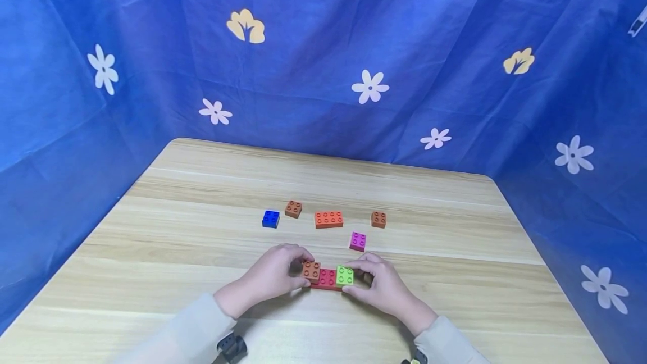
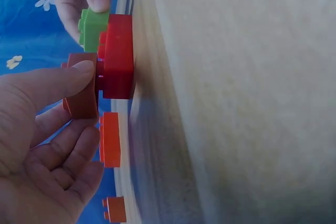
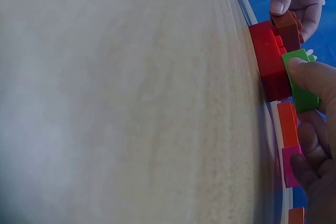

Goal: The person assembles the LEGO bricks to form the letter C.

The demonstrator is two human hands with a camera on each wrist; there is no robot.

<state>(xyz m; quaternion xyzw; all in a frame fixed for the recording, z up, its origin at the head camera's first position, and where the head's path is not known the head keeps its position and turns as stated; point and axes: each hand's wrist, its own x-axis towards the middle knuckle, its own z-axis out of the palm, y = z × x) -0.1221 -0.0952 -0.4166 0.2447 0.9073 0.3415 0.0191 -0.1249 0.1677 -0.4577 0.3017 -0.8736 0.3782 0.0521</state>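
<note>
A red toy brick (image 1: pixel 327 278) lies on the table between the two hands. My left hand (image 1: pixel 275 275) pinches a brown square brick (image 1: pixel 311 270) between thumb and fingers over the red brick's left end. In the left wrist view the brown brick (image 2: pixel 83 87) sits slightly tilted, with a narrow gap showing the red brick's studs (image 2: pixel 101 83). My right hand (image 1: pixel 378 283) pinches a light green square brick (image 1: pixel 345 276) at the red brick's right end. The right wrist view shows its thumb on the side of the green brick (image 3: pixel 300 80). Red studs show between the two upper bricks.
Beyond the hands lie a blue brick (image 1: pixel 270 219), a brown brick (image 1: pixel 293 209), a long orange brick (image 1: pixel 328 219), another brown brick (image 1: pixel 378 219) and a magenta brick (image 1: pixel 358 241). A blue patterned cloth (image 1: pixel 323 72) hangs around the wooden table (image 1: pixel 202 184).
</note>
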